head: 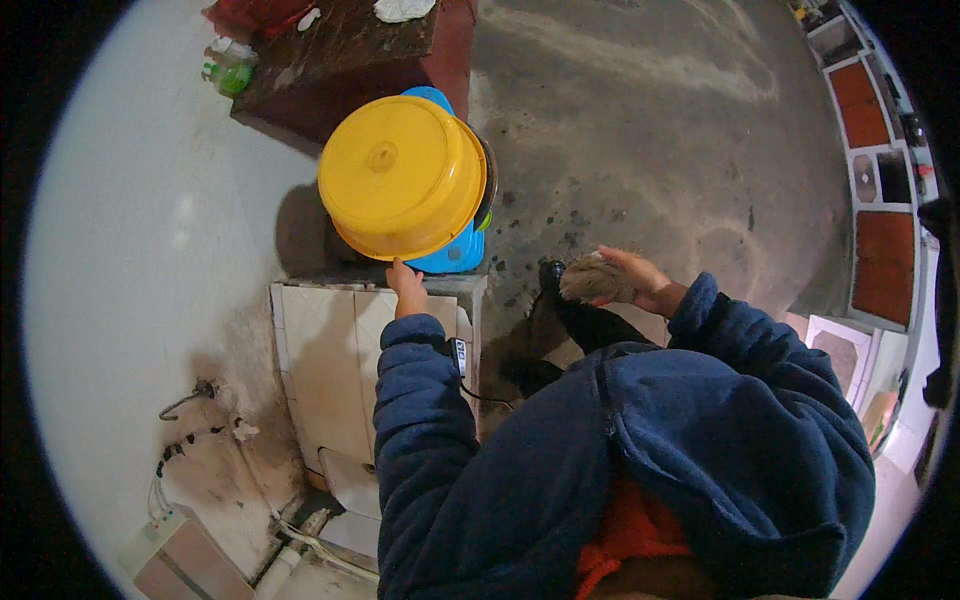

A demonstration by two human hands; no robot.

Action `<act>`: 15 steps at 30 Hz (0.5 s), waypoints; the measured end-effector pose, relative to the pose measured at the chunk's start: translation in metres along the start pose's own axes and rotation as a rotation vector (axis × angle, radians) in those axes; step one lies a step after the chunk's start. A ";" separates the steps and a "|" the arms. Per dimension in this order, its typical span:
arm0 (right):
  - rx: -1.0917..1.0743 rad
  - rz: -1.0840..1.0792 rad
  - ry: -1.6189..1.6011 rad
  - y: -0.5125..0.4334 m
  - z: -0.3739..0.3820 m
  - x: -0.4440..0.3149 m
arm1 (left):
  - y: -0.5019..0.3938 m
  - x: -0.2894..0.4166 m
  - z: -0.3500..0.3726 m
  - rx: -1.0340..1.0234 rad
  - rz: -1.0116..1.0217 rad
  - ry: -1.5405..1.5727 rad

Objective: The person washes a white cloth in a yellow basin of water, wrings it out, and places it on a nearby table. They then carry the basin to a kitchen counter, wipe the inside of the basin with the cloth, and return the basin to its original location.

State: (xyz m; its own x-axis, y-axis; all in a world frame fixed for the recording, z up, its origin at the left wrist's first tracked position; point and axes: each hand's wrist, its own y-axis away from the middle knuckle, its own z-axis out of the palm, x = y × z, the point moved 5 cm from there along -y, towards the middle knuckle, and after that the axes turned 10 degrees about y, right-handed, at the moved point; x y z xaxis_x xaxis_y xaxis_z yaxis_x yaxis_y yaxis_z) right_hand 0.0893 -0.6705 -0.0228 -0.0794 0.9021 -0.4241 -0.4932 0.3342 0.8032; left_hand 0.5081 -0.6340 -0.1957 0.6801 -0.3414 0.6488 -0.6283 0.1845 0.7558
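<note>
My left hand (406, 289) is at the near rim of a yellow plastic basin (390, 172), its fingers gripping the edge. The basin is tipped so that its round underside faces me. Behind it show a blue plastic thing (454, 255), partly hidden, and the dark rim of a round vessel (491, 180). Held out over the floor, my right hand (637, 277) grips a brown-grey fibrous pad (596, 277), perhaps a scrubber. The fingers under the pad are mostly hidden.
A tiled ledge (330, 352) lies below my left arm, with a power strip (458, 358) at its side. At the far left, a bottle of green liquid (229, 71) stands by a dark brown block (345, 60). Cabinets (883, 247) line the right; the concrete floor (637, 150) bears dark wet spots.
</note>
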 end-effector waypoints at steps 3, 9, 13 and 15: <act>0.002 0.011 0.043 -0.001 0.013 0.005 | 0.020 0.004 0.000 0.065 0.121 -0.131; 0.057 -0.038 0.068 0.001 0.015 0.022 | 0.019 0.006 0.001 0.123 0.234 -0.249; 0.119 -0.053 0.050 0.007 0.000 0.049 | -0.021 0.006 -0.004 0.114 0.180 -0.046; 0.141 -0.040 0.028 0.011 -0.009 0.063 | -0.037 0.002 -0.004 0.075 0.152 0.008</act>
State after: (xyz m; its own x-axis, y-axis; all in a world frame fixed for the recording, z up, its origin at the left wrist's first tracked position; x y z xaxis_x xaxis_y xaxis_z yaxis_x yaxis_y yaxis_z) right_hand 0.0712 -0.6126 -0.0441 -0.0871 0.8799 -0.4672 -0.3700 0.4068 0.8352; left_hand 0.5348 -0.6378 -0.2222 0.5783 -0.3072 0.7558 -0.7502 0.1638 0.6406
